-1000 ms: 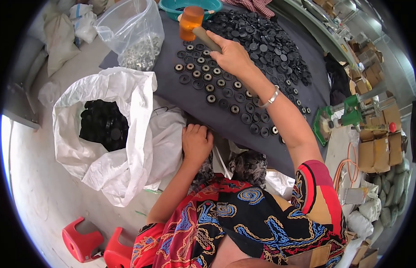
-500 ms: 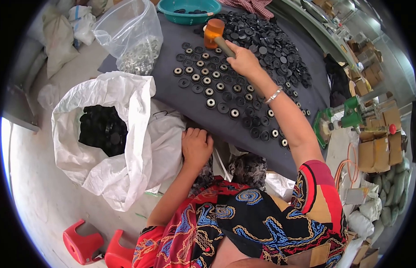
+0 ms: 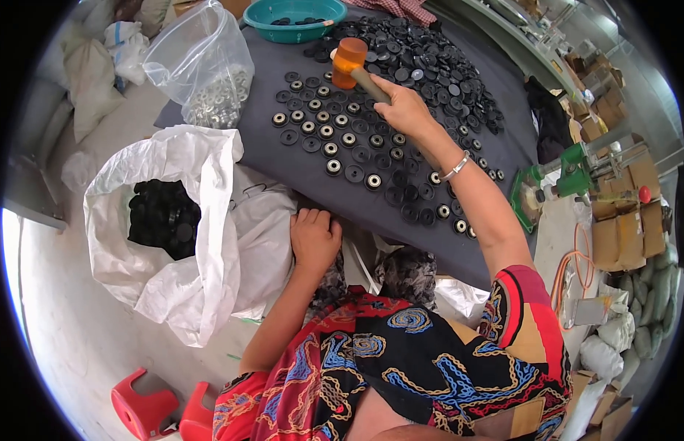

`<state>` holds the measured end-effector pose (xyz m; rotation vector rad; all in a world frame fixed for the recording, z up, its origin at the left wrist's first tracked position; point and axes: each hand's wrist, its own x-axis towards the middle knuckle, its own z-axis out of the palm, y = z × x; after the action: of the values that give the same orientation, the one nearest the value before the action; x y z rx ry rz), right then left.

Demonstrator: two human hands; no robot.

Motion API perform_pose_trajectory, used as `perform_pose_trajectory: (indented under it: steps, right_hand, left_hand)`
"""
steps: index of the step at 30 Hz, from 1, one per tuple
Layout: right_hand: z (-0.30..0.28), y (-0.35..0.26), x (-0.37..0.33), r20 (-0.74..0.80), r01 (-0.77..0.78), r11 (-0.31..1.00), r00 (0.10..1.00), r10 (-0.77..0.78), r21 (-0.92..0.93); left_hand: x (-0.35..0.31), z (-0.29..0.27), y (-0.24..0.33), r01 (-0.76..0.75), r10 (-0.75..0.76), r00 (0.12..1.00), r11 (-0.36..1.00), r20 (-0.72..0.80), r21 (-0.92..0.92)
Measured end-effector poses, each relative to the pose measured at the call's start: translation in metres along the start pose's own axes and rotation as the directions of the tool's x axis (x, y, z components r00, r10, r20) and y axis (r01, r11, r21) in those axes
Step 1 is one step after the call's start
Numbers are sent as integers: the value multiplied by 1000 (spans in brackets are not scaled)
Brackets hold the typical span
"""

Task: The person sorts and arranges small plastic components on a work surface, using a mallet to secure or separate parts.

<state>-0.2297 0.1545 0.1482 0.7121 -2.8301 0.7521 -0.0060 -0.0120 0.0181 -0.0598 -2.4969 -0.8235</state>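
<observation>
Raised and swung rightward since a second ago: orange-headed mallet (image 3: 351,59), then low over the near rows of discs, now lifted above the far part of the laid-out field, with the right hand (image 3: 405,110) closed round its dark handle. Left hand (image 3: 313,237) much where it was, fingers curled down over the near edge of the dark grey tabletop (image 3: 474,259), gripping nothing that can be seen. Near edge running slantwise from left to lower right, bare cloth along it below the discs; little free room at the far side, crowded with a loose heap of black discs (image 3: 423,55). Laid out flat in loose rows under the mallet, black round wheels with silver centres (image 3: 335,140), some plain black ones among them, none stacked. Left of the tabletop, white woven sack (image 3: 202,272) standing open, holding black round parts (image 3: 162,217) deep inside. Beyond it, clear plastic bag (image 3: 199,62) slumped against the tabletop corner, small silvery rings in its bottom. At the far edge, teal bowl (image 3: 294,15) with a few dark pieces inside. On the floor at lower left, red plastic stools (image 3: 155,408). At right, green bench tool (image 3: 570,176) beside cardboard boxes (image 3: 621,231).
</observation>
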Motion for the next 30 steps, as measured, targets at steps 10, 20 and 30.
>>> perform_pose_trajectory:
  steps: [10, 20, 30]
  right_hand:
    - [-4, -23, -19, 94, -3, 1000, 996, 2, 5]
    - [-29, -22, -73, 177, -194, 967, 959, 222, -165]
    - [-72, -40, -139, -85, 53, 984, 996, -39, 169]
  left_hand:
    - [-5, 0, -2, 8, -9, 1000, 999, 25, 51]
    - [0, 5, -3, -14, 12, 999, 996, 31, 87]
    - [-2, 5, -4, -23, 14, 998, 987, 55, 159]
